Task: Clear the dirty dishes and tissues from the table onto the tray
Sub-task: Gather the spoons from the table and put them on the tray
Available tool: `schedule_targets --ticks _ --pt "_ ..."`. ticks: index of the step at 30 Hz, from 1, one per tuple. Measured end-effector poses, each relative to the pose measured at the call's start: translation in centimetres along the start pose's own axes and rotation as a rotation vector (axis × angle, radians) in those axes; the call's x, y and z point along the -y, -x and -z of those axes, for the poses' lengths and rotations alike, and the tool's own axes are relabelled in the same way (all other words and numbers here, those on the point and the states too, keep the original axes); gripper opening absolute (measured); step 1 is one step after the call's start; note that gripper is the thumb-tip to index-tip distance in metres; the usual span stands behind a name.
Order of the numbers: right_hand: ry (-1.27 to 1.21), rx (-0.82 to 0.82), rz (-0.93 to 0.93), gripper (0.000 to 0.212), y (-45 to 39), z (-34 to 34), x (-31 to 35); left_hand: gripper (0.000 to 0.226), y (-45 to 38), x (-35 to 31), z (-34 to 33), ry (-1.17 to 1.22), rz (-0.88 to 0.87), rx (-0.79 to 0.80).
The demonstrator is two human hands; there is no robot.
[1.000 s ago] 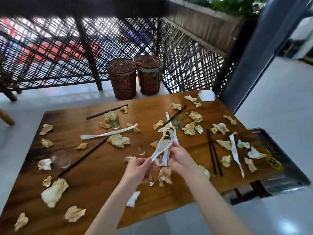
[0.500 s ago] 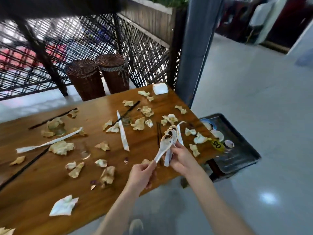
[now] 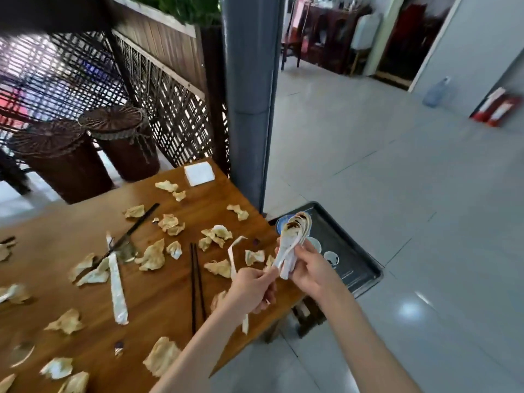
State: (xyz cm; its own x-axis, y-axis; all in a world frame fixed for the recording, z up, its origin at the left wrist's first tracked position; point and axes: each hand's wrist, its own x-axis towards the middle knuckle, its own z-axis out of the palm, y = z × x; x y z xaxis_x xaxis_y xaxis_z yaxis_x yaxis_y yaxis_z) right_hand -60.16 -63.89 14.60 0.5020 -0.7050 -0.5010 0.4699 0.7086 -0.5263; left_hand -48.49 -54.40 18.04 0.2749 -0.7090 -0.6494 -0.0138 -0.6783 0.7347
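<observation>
My right hand (image 3: 313,269) grips a stack of dirty white ceramic spoons (image 3: 293,239) by their handles, their stained bowls raised over the table's right edge. My left hand (image 3: 252,290) pinches the tail end of one spoon handle beside it. The black tray (image 3: 358,268) sits lower, just right of the table, holding small white and blue dishes (image 3: 331,258). Crumpled stained tissues (image 3: 151,256) lie scattered over the wooden table (image 3: 158,302), along with black chopsticks (image 3: 196,282) and white paper chopstick sleeves (image 3: 117,290).
A grey pillar (image 3: 249,103) stands just behind the table's far right corner. Two wicker baskets (image 3: 93,148) sit on the floor beyond the table, before a lattice screen. A white napkin pad (image 3: 199,173) lies at the far corner. Tiled floor spreads to the right.
Both hands have carried the spoons rightward, from over the table's middle to its right edge beside the tray. My view has swung right, bringing the tray and floor closer.
</observation>
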Motion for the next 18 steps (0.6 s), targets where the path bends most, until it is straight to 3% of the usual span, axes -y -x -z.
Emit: schedule_targets --ticks 9,12,18 --pt "-0.028 0.026 0.079 0.032 -5.2 5.6 10.7 0.034 -7.4 -8.2 -8.8 -0.153 -0.023 0.099" --pt "-0.001 0.075 0.086 0.032 -6.7 7.8 14.4 0.032 -9.7 -9.8 -12.2 -0.109 -0.042 0.112" --pt "0.011 0.189 -0.031 0.031 -10.1 11.7 22.3 0.028 -13.5 -14.0 -19.3 0.059 0.005 -0.008"
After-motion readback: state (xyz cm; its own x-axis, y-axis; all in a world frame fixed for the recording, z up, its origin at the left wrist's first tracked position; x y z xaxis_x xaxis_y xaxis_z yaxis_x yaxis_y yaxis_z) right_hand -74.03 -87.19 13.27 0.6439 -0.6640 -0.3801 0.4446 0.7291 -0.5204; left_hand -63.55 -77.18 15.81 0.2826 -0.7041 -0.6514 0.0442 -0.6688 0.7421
